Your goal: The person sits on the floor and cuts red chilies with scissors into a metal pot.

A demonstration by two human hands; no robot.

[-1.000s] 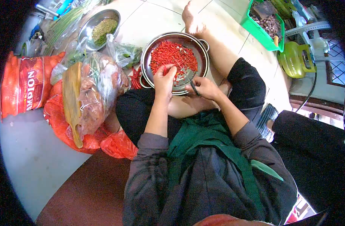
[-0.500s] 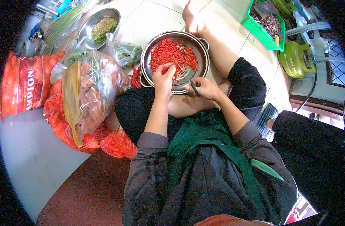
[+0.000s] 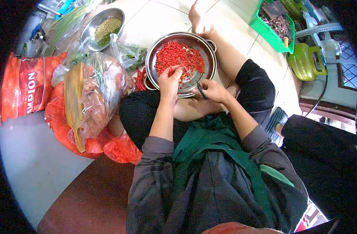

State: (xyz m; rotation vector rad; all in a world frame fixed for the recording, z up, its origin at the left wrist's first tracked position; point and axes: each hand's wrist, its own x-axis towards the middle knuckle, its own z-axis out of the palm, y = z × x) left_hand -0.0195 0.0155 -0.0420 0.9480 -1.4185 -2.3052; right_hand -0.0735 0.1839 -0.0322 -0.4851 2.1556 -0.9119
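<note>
Pinching left hand together, apparently on red chili; curling right hand around dark knife-like tool; probably feeling light, slick, easily bruised, best holding by one end

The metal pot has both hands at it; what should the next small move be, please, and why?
Perhaps bring the dark-handled tool in the right hand towards the left hand, which seems to pinch a red piece over the metal pot, where small red pieces lie.

What the left hand pinches is too small to identify. The right hand partly covers the dark tool. At far left, the picture edge cuts off a blue object.
</note>
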